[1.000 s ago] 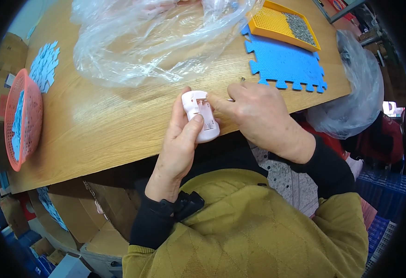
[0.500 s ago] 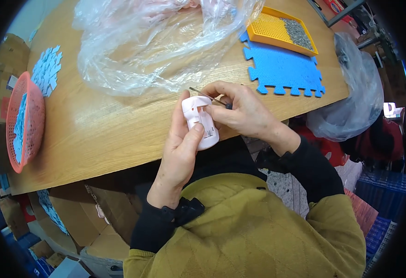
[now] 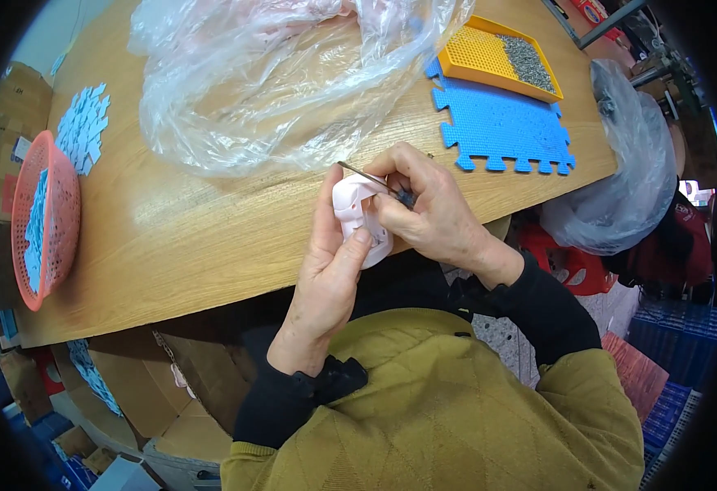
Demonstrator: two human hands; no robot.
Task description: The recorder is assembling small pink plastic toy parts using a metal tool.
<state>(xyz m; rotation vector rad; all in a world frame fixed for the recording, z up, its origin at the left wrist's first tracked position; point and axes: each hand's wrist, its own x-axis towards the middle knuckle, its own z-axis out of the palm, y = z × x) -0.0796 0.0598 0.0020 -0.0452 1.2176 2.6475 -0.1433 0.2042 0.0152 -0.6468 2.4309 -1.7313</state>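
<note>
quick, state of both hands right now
Left hand: closed around the pale plastic casing.
Right hand: closed, holding the thin-shafted tool.

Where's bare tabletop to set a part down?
Widest: bare wood between the coral basket and the left hand, below the clear plastic bag. A narrower strip lies between bag and blue mat. Crowded: the far side, with bag, mat and yellow tray.
</note>
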